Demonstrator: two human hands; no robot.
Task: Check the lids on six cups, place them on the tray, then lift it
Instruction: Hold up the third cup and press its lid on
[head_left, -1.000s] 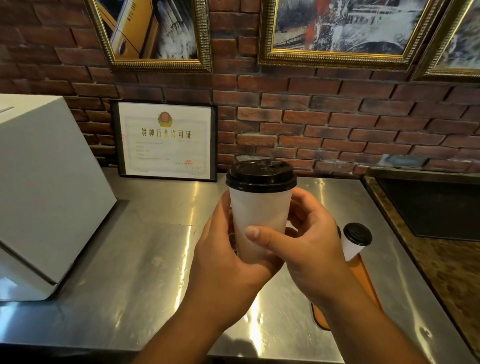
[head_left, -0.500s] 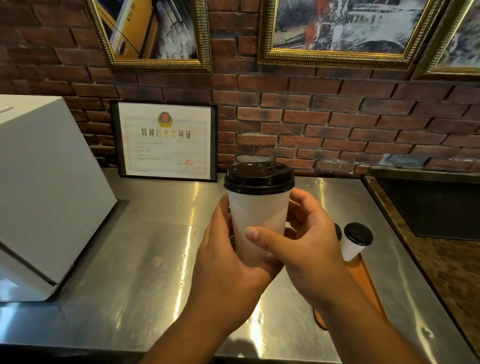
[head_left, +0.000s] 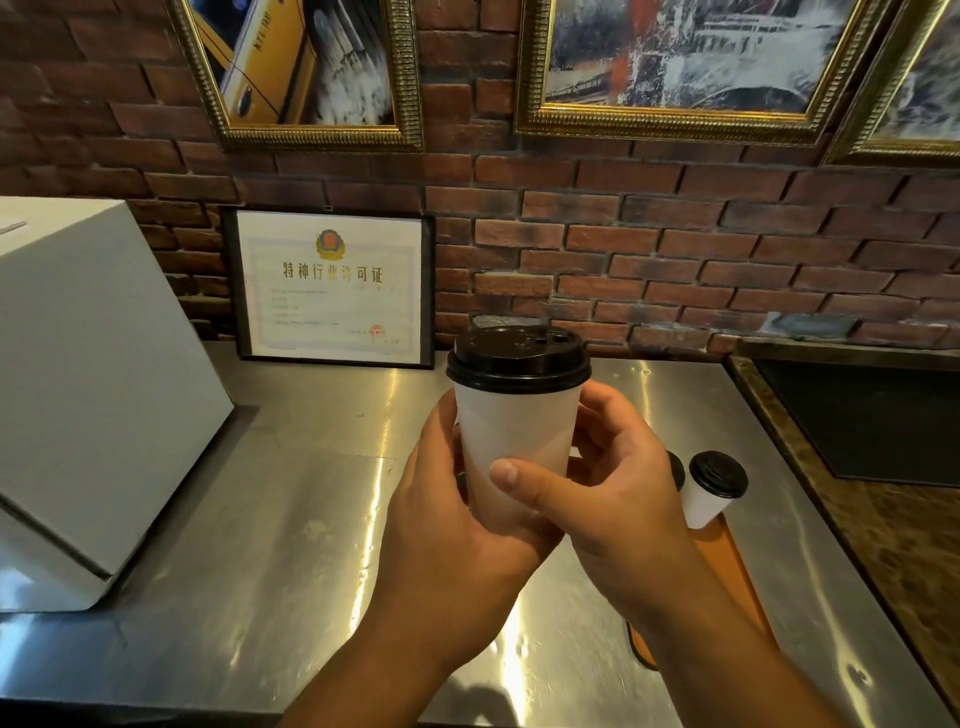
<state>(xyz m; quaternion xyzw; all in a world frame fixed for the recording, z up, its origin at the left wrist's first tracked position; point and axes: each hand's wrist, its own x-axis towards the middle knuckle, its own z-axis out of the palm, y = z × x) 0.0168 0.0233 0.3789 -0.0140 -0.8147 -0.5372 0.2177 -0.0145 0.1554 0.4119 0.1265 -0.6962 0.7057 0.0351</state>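
Framed certificate (head_left: 332, 288) headed "特种行业许可证"; taxi picture (head_left: 306, 62) reads "NYC TAXI".

white cup (head_left: 517, 441) upright, black lid (head_left: 518, 358) on, orange tray (head_left: 727, 561)

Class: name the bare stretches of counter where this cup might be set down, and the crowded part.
Bare steel counter lies between the white box and the hands, up to the framed certificate. Crowded: the right, where lidded cups stand on the orange tray.

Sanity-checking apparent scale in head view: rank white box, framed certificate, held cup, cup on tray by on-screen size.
1. white box
2. framed certificate
3. held cup, inflated by nearness to the camera
4. cup on tray, which looks the same type, only farther away
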